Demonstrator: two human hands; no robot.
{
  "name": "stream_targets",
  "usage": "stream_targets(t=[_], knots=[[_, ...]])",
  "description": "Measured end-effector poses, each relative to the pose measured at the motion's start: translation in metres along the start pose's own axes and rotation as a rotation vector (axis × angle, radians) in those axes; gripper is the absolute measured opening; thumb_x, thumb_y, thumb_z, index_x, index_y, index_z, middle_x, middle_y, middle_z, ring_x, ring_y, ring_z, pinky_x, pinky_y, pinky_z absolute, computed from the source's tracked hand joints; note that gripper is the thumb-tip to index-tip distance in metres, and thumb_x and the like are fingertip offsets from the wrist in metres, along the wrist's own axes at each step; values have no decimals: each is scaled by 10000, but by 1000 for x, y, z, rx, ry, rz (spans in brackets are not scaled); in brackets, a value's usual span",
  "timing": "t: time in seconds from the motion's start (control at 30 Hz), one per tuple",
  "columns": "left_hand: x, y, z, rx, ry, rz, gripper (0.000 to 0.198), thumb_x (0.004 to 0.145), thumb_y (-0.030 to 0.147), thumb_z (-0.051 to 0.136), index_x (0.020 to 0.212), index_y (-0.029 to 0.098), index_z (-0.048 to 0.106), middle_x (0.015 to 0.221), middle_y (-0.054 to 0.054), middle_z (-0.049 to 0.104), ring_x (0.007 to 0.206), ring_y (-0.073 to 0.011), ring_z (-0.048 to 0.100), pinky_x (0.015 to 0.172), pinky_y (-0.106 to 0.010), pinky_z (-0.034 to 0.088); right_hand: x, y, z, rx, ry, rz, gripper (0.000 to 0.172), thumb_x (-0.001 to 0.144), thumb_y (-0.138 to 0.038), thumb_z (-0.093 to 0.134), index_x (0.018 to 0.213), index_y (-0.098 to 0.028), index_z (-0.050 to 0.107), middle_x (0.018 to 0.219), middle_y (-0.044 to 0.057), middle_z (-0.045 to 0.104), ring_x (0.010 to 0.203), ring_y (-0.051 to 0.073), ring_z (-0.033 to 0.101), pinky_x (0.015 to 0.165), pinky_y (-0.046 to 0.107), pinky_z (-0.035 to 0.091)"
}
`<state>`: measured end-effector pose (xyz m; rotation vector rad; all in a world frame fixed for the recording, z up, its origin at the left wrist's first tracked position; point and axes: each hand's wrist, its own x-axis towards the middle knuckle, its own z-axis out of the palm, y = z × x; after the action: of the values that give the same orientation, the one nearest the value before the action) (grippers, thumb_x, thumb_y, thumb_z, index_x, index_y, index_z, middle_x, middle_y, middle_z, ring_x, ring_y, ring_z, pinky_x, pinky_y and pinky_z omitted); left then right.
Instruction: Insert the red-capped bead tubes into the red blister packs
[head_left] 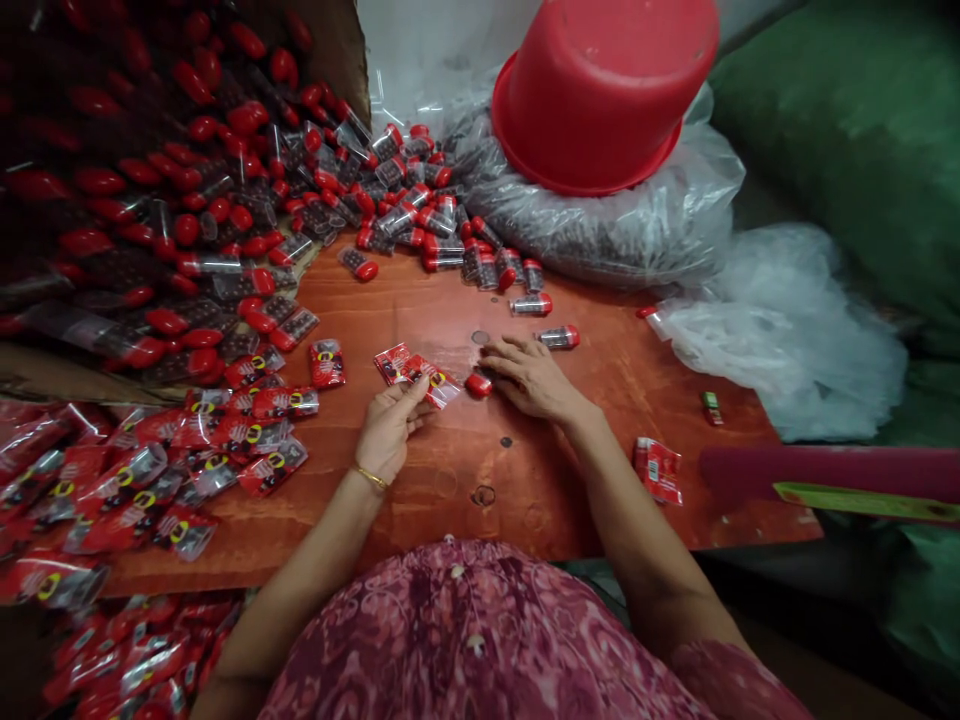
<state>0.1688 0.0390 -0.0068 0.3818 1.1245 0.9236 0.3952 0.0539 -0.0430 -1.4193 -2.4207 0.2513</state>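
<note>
- Fingers of the left hand pinch a red printed sachet just above the bench.
- Right hand lies flat, fingers loosely spread, touching a red-capped vial.
- Judgement: keeping the sachet mouth open and level should let the vial slide in cleanly.
- More vials lie heaped behind.

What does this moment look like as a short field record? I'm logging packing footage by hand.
left hand: pinches a red printed sachet at its near edge
right hand: flat on the wooden board, fingertips at a red-capped vial
left of hands: pile of filled sachets
far left: heap of red-capped vials
far side: upturned red tub on a clear plastic bag
right: lone sachet
</note>
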Motion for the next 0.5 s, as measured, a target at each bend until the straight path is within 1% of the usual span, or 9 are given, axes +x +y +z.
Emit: stream_targets(t=[0.03, 0.1, 0.2, 0.27, 0.33, 0.4, 0.5], knots=[[0, 1, -1, -7, 6, 3, 358, 460, 358, 827, 691, 146, 656, 631, 0, 693, 547, -91, 619, 533, -183, 464, -1, -3, 2, 25, 1, 10, 274, 859, -255, 499, 1104, -218, 615, 1200, 85, 608, 1119, 281, 493, 926, 451, 374], [0, 3, -3, -25, 20, 10, 363, 456, 356, 829, 699, 150, 656, 633, 4, 693, 550, -90, 618, 537, -185, 466, -9, -12, 6, 111, 49, 71, 261, 869, -316, 489, 1064, -205, 623, 1094, 93, 657, 1002, 259, 558, 872, 427, 410], [-1, 4, -4, -34, 13, 6, 369, 453, 361, 829, 697, 147, 652, 633, 1, 692, 564, -92, 619, 557, -189, 467, -28, -35, 7, 378, 137, 219, 290, 882, -372, 441, 1002, -182, 625, 868, 79, 678, 755, 199, 599, 714, 346, 461], [-1, 2, -2, -22, -7, 8, 374, 455, 374, 826, 692, 144, 650, 636, -2, 691, 573, -92, 618, 573, -192, 464, -39, -54, 4, 630, 145, 296, 306, 880, -385, 428, 992, -169, 613, 734, 35, 638, 581, 139, 555, 575, 273, 442], [-3, -1, 1, 4, -27, 30, 372, 462, 393, 820, 676, 142, 647, 639, -2, 688, 577, -91, 614, 576, -192, 455, -43, -72, -1, 829, 125, 342, 285, 858, -379, 456, 949, -160, 613, 658, -1, 589, 486, 99, 493, 493, 230, 394], [-4, -5, 4, 35, -42, 66, 366, 467, 408, 815, 644, 139, 641, 631, 1, 680, 582, -91, 607, 578, -193, 448, -42, -84, -7, 934, 108, 377, 237, 826, -352, 492, 874, -158, 619, 602, -23, 546, 453, 80, 453, 465, 211, 360], [-8, -8, 5, 79, -57, 127, 361, 468, 419, 811, 603, 132, 640, 607, 8, 661, 579, -85, 586, 583, -194, 442, -35, -92, -11, 1001, 95, 422, 190, 784, -318, 521, 793, -157, 620, 538, -41, 495, 434, 71, 418, 450, 201, 336]])
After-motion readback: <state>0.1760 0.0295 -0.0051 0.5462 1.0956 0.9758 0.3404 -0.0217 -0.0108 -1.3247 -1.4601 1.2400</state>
